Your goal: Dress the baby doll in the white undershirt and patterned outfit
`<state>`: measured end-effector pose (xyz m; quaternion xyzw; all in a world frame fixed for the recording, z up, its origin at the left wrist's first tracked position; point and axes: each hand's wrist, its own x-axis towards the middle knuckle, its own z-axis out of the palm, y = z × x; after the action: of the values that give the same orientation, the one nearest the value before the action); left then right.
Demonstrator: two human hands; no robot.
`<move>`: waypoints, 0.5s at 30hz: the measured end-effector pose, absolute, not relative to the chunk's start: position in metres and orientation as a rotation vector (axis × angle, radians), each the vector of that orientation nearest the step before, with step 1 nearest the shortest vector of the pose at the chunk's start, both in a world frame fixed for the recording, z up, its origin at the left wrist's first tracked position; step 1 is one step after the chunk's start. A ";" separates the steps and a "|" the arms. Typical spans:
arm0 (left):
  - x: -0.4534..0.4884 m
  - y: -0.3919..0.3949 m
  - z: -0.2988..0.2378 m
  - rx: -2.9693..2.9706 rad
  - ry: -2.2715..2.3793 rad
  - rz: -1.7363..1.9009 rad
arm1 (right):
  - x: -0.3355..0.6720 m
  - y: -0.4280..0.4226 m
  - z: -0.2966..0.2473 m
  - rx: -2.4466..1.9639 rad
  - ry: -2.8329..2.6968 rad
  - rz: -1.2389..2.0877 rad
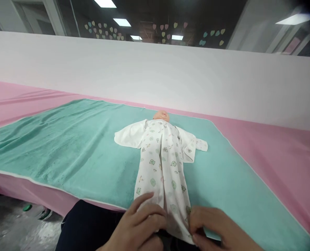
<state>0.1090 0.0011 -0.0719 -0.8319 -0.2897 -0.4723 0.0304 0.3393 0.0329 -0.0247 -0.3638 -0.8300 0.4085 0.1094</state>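
A white baby gown with small green and grey animal prints covers a baby doll lying on its back. Only the doll's head shows past the collar. The sleeves stretch out to both sides, and a cuff at the right one is printed too. At the near end of the gown, my left hand has its fingers curled over the hem's left part. My right hand pinches the right corner of that hem between thumb and fingers. Beneath the doll lies a turquoise blanket with pale edging.
A pink sheet spreads under the blanket. Behind it rises a white low wall, topped by dark glass with heart stickers. My dark-clothed leg is at the near edge, with grey floor to its left.
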 end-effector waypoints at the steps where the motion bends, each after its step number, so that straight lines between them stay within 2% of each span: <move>1: 0.103 0.006 -0.065 -2.587 -0.909 -1.488 | 0.340 0.043 -0.018 -1.089 -2.395 1.192; 5: 0.075 0.065 -0.035 -2.510 -1.449 -1.603 | 0.325 0.114 -0.002 -1.116 -2.095 1.097; 7: 0.063 0.118 -0.027 -2.363 -1.650 -1.653 | 0.307 0.166 -0.004 -1.127 -1.956 0.934; 11: 0.046 0.221 -0.023 -2.338 -1.932 -1.443 | 0.271 0.263 -0.024 -1.183 -1.843 0.638; 15: 0.033 0.268 -0.023 -2.522 -2.100 -1.290 | 0.266 0.307 -0.044 -1.168 -1.880 0.630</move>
<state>0.0328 0.2678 -0.0230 -0.7019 -0.5847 -0.3591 -0.1911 0.2663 0.3068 -0.0444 -0.4633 -0.7459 0.2499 0.4080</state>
